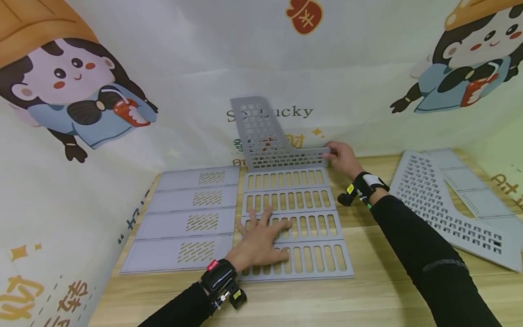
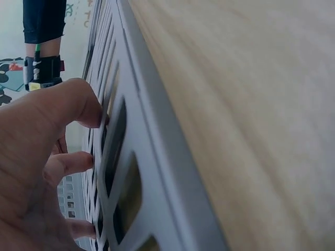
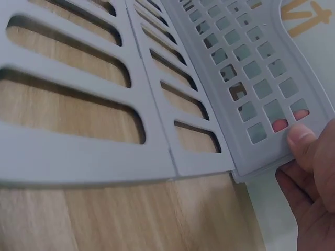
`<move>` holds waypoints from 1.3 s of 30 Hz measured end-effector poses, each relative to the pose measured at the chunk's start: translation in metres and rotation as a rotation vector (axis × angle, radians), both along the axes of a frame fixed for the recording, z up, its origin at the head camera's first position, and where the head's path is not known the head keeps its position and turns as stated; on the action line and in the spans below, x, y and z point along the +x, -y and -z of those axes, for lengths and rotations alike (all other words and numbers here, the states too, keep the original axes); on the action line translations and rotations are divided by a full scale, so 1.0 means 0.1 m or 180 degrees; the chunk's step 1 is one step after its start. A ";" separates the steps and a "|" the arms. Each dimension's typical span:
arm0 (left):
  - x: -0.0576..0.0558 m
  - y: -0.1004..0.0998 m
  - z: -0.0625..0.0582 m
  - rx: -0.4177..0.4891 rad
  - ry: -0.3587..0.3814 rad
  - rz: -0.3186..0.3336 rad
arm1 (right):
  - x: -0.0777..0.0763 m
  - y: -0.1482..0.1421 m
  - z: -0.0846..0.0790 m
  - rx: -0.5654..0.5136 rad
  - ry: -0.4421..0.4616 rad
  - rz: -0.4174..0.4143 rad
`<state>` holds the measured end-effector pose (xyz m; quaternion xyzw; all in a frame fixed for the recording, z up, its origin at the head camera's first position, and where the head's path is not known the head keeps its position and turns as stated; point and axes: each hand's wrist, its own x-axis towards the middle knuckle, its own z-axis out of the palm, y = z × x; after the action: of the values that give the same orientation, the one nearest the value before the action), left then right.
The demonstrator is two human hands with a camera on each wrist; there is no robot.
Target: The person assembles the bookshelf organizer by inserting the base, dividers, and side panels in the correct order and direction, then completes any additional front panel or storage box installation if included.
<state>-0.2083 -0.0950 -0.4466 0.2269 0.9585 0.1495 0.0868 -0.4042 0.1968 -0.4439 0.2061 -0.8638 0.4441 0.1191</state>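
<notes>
A grey slotted panel [image 1: 305,200], made of four strips with long rounded openings, lies flat on the table. My left hand [image 1: 258,238] rests on its nearer strips with fingers spread, the fingertips at the slots. Behind it stands an L-shaped grey panel [image 1: 265,141] with a grid of small square holes, its lower edge along the slotted panel's far edge. My right hand [image 1: 344,159] pinches the right end of this upright panel, thumb in front. In the right wrist view, fingertips [image 3: 280,125] show through its square holes.
Left of the slotted panel lies a grey panel [image 1: 163,222] with diagonal slits. At right, another L-shaped perforated panel [image 1: 443,200] overlaps a creased grey panel [image 1: 470,175] on the wooden table [image 1: 294,304]. A printed backdrop [image 1: 196,68] rises behind.
</notes>
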 end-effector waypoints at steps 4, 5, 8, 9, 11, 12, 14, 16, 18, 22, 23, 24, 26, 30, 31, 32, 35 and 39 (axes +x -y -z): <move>-0.01 -0.01 0.02 0.0021 -0.0013 -0.0017 | 0.00 0.03 0.01 -0.0031 0.0051 -0.0019; -0.01 -0.02 0.02 0.0026 -0.0014 -0.0018 | 0.00 0.05 0.00 -0.0033 0.0073 -0.0014; -0.02 -0.02 0.03 0.0040 -0.0019 -0.0025 | 0.00 0.11 0.00 -0.0036 0.0081 -0.0004; -0.02 -0.02 0.02 0.0035 -0.0018 -0.0024 | 0.00 0.13 -0.01 -0.0039 0.0066 0.0001; -0.03 -0.03 0.01 -0.0004 0.0007 -0.0025 | 0.01 0.13 -0.02 0.0020 0.0044 0.0035; -0.03 -0.03 0.01 -0.0026 0.0030 -0.0027 | 0.01 0.13 -0.03 0.0082 0.0037 0.0026; -0.03 -0.02 0.00 -0.0091 0.0094 -0.0019 | 0.04 0.14 -0.06 0.0281 0.0059 0.0030; -0.02 -0.01 -0.02 -0.0155 0.0184 -0.0004 | 0.06 0.11 -0.11 0.0508 0.0153 0.0019; -0.02 0.01 -0.04 -0.0204 0.0252 0.0023 | 0.11 0.02 -0.18 0.0700 0.0266 0.0023; -0.03 0.03 -0.07 -0.0212 0.0323 0.0074 | 0.29 -0.37 -0.33 0.0935 0.0542 0.0188; -0.02 0.04 -0.07 -0.0218 0.0321 0.0078 | 0.36 -0.50 -0.37 0.1025 0.0622 0.0264; -0.02 0.05 -0.07 -0.0203 0.0312 0.0086 | 0.44 -0.64 -0.39 0.1118 0.0710 0.0340; 0.00 0.06 -0.07 -0.0171 0.0281 0.0112 | 0.63 -0.94 -0.44 0.1378 0.0875 0.0489; 0.08 0.08 -0.09 -0.0067 0.0311 0.0229 | 1.05 -1.50 -0.44 0.1918 0.1280 0.0790; 0.11 0.10 -0.11 -0.0058 0.0364 0.0258 | 1.13 -1.61 -0.43 0.2042 0.1386 0.0842; 0.15 0.11 -0.13 -0.0050 0.0410 0.0299 | 1.20 -1.69 -0.41 0.2149 0.1490 0.0880; 0.26 0.13 -0.17 -0.0104 0.0576 0.0454 | 1.35 -1.88 -0.35 0.2279 0.1730 0.0906; 0.36 0.10 -0.20 -0.0202 0.0673 0.0650 | 1.43 -2.00 -0.30 0.2279 0.1773 0.0916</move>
<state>-0.1726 -0.1052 -0.4265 0.3034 0.9201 0.1326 0.2092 -0.2615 0.3963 -0.4141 -0.0144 -0.9813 0.1359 -0.1353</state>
